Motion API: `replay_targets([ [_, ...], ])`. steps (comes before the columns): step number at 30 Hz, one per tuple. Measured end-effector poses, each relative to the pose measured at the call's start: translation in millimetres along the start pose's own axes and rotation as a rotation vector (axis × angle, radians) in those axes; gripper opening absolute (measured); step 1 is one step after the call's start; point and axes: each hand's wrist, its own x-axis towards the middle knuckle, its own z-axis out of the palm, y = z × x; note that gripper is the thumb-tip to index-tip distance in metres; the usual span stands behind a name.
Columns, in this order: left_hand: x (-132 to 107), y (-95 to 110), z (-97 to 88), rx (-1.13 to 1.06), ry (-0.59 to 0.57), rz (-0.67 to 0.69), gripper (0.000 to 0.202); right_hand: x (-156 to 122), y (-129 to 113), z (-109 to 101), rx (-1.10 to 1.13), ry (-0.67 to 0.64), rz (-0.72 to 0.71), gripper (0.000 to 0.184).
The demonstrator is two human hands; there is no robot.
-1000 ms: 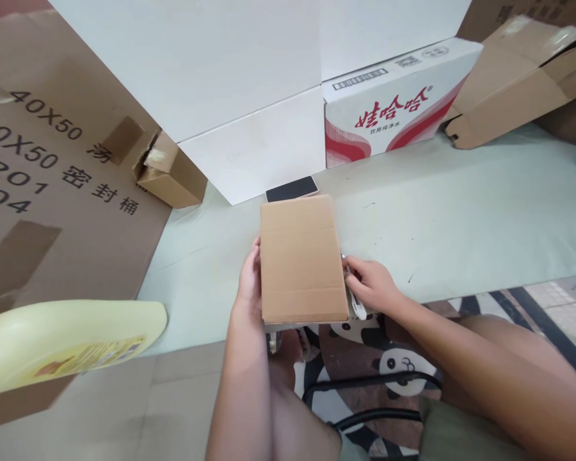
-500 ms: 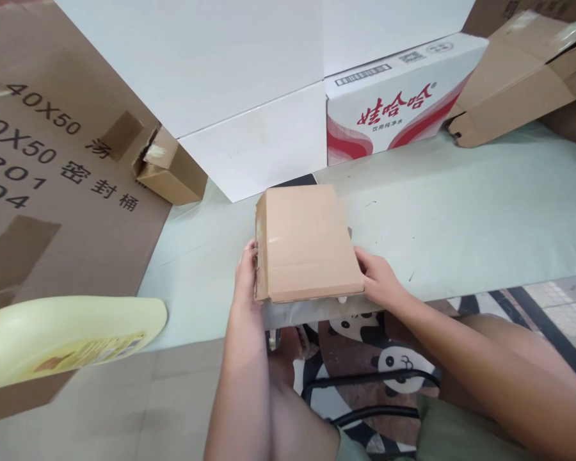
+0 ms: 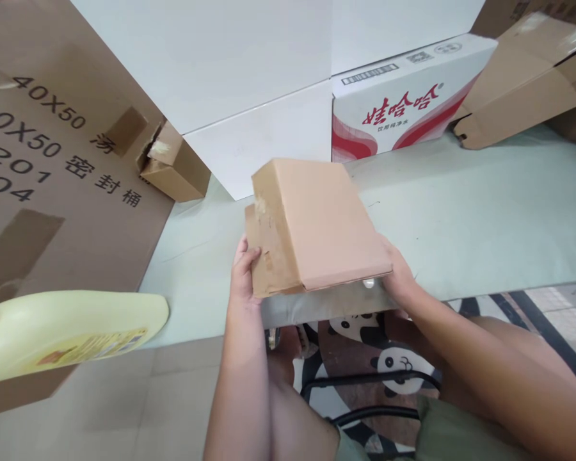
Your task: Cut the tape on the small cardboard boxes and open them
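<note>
Between my two hands is a brown cardboard box (image 3: 329, 221), tilted so that its top and its left side show. Clear tape and torn paper mark that left side. My left hand (image 3: 244, 266) is closed on the box's left edge, thumb lying on the cardboard. On the opposite side my right hand (image 3: 397, 269) grips the right edge; most of its fingers are hidden behind the box. A small pale thing peeks out under the box near my right hand, too little of it showing to name.
A pale green cloth (image 3: 461, 211) covers the table. White boxes (image 3: 269, 141) and a white-and-red carton (image 3: 403, 109) stand at the back. Brown cartons (image 3: 513, 83) lie at the right. Left are a large printed carton (image 3: 43, 192), a small box (image 3: 180, 169) and a yellow bottle (image 3: 77, 326).
The box has turned and tipped to the right, so its taped left side now shows more. Both hands have moved with it, and the dark thing behind it is now hidden.
</note>
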Motion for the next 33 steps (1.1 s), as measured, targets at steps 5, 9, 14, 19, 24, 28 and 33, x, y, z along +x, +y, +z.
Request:
replay_targets([
  [5, -1.7, 2.7, -0.5, -0.028, -0.004, 0.032, 0.043, 2.0, -0.1, -1.6, 0.079, -0.041, 0.098, 0.032],
  [9, -0.9, 0.6, -0.7, -0.015, -0.01, 0.012, 0.044, -0.4, 2.4, -0.9, 0.027, -0.087, 0.086, 0.041],
  [14, 2.5, -1.2, -1.7, 0.012, 0.016, -0.017, 0.047, -0.9, 2.9, -1.7, 0.009, -0.124, 0.061, 0.048],
  [19, 5.2, -3.3, -4.3, 0.059, 0.105, -0.04, 0.046, -1.3, -0.2, -1.4, -0.064, -0.127, 0.03, 0.046],
  [24, 3.5, -4.5, -3.6, 0.129, 0.101, -0.003, 0.049, -2.2, -2.1, -1.4, -0.053, -0.146, 0.058, 0.039],
  [28, 1.7, -5.2, -2.0, 0.128, 0.054, 0.016, 0.055, -2.1, -2.6, -0.9, 0.01, -0.185, 0.065, 0.034],
  [33, 0.0, -4.6, -0.5, 0.107, 0.067, -0.004, 0.052, -1.8, -4.2, -0.1, 0.012, -0.19, 0.079, 0.032],
])
